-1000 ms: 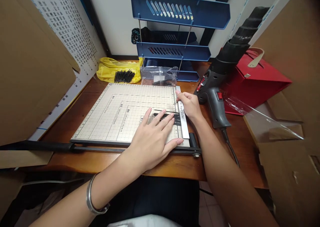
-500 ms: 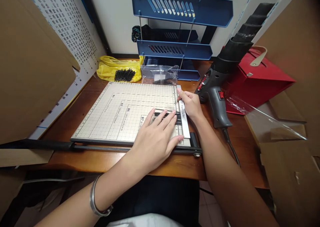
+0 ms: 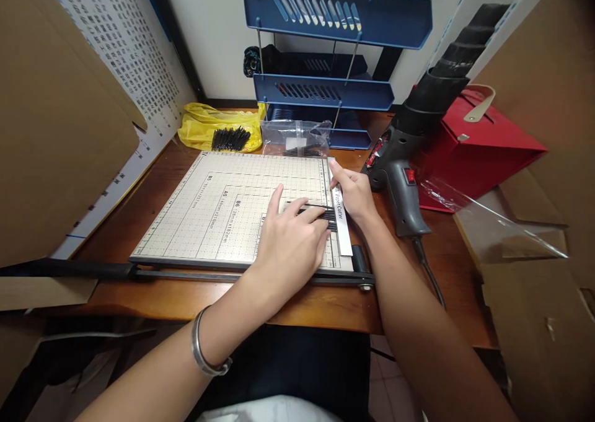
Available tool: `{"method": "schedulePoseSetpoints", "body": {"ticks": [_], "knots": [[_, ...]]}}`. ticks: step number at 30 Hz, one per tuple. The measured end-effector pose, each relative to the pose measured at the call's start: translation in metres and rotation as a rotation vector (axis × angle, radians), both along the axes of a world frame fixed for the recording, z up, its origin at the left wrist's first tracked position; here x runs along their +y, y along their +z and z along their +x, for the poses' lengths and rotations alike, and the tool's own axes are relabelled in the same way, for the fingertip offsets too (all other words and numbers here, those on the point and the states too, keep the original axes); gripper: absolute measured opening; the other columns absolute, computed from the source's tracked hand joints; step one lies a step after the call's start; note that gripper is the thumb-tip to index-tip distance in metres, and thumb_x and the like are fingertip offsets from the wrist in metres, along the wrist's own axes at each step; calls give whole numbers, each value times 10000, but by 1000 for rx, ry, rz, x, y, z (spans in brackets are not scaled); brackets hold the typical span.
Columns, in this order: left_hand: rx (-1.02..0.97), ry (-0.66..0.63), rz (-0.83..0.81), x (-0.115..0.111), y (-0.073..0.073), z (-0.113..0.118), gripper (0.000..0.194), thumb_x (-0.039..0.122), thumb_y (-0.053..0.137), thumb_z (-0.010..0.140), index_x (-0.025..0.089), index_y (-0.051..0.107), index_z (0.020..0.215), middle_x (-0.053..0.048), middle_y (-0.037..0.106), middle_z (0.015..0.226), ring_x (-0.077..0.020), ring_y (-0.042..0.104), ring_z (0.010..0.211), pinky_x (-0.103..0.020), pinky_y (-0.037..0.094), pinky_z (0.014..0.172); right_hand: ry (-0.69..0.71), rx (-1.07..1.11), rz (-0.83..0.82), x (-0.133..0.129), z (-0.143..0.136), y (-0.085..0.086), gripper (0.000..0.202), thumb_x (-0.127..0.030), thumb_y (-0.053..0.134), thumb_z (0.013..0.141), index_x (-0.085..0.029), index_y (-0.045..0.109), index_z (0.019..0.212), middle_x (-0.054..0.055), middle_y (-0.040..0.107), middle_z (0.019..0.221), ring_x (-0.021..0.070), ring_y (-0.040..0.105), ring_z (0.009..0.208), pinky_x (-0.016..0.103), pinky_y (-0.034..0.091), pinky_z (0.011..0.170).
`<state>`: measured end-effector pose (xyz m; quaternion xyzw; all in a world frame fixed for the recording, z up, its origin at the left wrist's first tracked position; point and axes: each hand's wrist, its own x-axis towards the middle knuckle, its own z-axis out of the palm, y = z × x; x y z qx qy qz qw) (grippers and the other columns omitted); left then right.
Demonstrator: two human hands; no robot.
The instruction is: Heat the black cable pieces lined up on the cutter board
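Note:
A paper cutter [image 3: 186, 224] with a gridded cream board lies on the wooden desk. Several thin black strands [image 3: 329, 219] lie across its right side, running up to a white strip lettered "Paper Cutter" [image 3: 343, 224]. My left hand [image 3: 292, 230] is over these strands, its middle and ring fingers bent down onto them, its index finger straighter and its thumb mostly hidden. My right hand [image 3: 352, 189] grips the upper part of the white strip, thumb on top and fingers curled at its outer side. The cutter's black blade arm [image 3: 186, 274] lies down along the near edge.
Short black pieces [image 3: 231, 139] lie on a yellow bag [image 3: 193, 121] behind the board, beside a clear plastic bag [image 3: 283, 138]. A heat gun [image 3: 404, 186] leans at the right against a red box [image 3: 488, 143]. Blue shelves [image 3: 325, 90] stand at the back; cardboard [image 3: 56, 118] flanks the left.
My left hand has gone from lying flat with fingers spread to bent fingers over the strands, with the thumb drawn in. My right hand stays on the white strip.

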<state>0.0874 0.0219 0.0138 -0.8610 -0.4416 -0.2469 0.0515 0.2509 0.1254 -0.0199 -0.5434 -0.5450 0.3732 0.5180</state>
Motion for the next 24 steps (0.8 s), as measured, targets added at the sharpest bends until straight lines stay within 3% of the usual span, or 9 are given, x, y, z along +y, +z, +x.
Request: {"method": "schedulePoseSetpoints", "body": {"ticks": [9, 24], "knots": [[-2, 13, 35, 5, -2, 3, 216, 245, 634, 985, 238, 817, 870, 2, 793, 1133, -286, 692, 1108, -627, 313, 1227, -10, -5, 29, 0, -2, 0, 751, -897, 615, 696, -181, 463, 525, -22, 352, 532, 77, 312, 545, 274, 261, 563], [-100, 6, 20, 0, -7, -4, 153, 271, 633, 997, 208, 772, 994, -11, 777, 1196, -264, 691, 1148, -589, 277, 1259, -6, -7, 19, -1, -1, 3, 767, -917, 618, 661, -185, 438, 518, -27, 339, 531, 76, 303, 549, 275, 255, 562]]}}
